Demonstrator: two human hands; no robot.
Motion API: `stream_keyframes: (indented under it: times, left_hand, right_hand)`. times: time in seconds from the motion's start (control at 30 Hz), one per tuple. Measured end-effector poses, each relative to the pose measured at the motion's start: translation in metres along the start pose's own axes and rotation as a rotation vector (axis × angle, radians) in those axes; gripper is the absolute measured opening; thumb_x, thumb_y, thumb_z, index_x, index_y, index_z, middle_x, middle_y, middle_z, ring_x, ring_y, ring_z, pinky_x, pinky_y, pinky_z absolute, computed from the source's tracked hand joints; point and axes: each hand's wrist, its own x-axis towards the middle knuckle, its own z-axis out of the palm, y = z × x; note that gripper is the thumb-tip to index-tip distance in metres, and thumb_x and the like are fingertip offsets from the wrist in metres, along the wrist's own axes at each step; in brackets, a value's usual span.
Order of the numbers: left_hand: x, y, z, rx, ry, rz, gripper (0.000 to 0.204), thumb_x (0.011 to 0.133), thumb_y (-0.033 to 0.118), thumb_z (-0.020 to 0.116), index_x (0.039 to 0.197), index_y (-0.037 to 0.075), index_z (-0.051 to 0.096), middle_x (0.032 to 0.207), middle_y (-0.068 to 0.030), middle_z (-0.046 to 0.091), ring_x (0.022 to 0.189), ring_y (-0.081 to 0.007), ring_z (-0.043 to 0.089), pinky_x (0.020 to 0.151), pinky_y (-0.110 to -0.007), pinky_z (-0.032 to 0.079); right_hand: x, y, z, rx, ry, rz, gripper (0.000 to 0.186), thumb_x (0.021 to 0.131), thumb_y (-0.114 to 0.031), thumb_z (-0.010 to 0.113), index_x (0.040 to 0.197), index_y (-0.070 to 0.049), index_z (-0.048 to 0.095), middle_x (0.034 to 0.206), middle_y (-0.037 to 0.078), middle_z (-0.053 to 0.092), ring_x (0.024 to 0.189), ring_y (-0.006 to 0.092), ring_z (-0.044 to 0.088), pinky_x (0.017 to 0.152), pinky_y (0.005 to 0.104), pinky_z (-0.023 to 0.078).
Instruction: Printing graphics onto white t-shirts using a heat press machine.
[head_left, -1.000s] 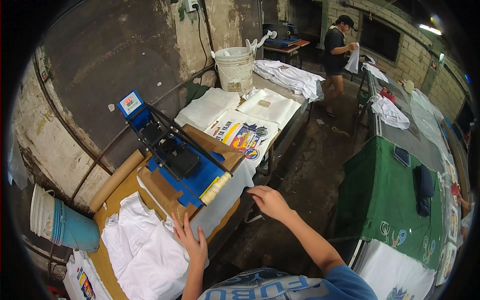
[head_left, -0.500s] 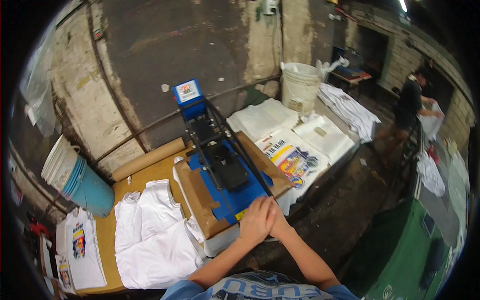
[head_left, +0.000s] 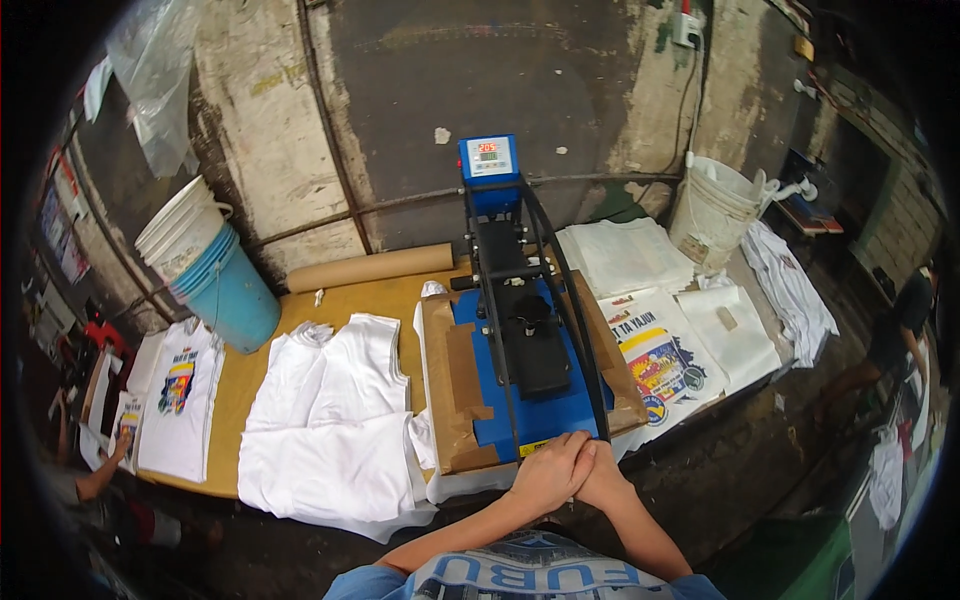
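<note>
A blue heat press (head_left: 520,370) stands shut on the wooden table (head_left: 340,300), with brown paper under its plate. Its black loop handle (head_left: 570,320) slopes down toward me. My left hand (head_left: 545,478) and my right hand (head_left: 603,478) are pressed together at the handle's front end, fingers closed over it. The front bar itself is hidden beneath them. A pile of plain white shirts (head_left: 335,430) lies just left of the press.
Printed shirts (head_left: 655,360) and folded white cloth (head_left: 625,255) lie right of the press, beside a white bucket (head_left: 715,210). Stacked buckets (head_left: 215,270), a paper roll (head_left: 370,268) and printed shirts (head_left: 180,395) are on the left. Another person's hand (head_left: 112,450) touches those; someone stands far right (head_left: 905,320).
A second ago my hands were apart, the left over the white shirts and the right out over the floor. They came together at the press front, and my view swung left.
</note>
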Motion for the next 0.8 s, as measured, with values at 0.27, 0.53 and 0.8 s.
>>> stream_keyframes:
  times: [0.27,0.53,0.8]
  left_hand:
    - [0.000,0.006,0.013,0.083,0.082,-0.034,0.025,0.090,0.024,0.046,0.100,0.003,0.056,0.087,-0.0156,0.062,0.078,-0.0335,0.061,0.068,-0.041,0.050]
    - [-0.005,0.017,0.018,0.259,0.289,0.045,0.022,0.081,0.020,0.055,0.094,0.003,0.061,0.090,-0.0126,0.063,0.079,-0.0288,0.061,0.068,-0.038,0.048]
    - [-0.008,0.019,0.033,0.333,0.418,0.119,0.028,0.081,0.025,0.052,0.098,0.004,0.061,0.094,-0.0119,0.063,0.086,-0.0290,0.060,0.070,-0.038,0.043]
  right_hand:
    - [-0.001,0.015,-0.002,0.047,-0.078,-0.053,0.016,0.073,-0.022,0.060,0.075,-0.006,0.059,0.074,0.014,0.061,0.071,0.0331,0.060,0.061,0.0431,0.047]
    - [-0.003,0.018,0.012,0.346,-0.059,-0.066,0.016,0.074,-0.022,0.057,0.078,-0.007,0.061,0.078,0.012,0.064,0.077,0.0298,0.062,0.066,0.0402,0.050]
    - [-0.010,0.020,-0.004,0.418,-0.032,-0.187,0.022,0.074,-0.013,0.057,0.092,-0.001,0.060,0.097,0.017,0.061,0.094,0.0331,0.058,0.083,0.0396,0.047]
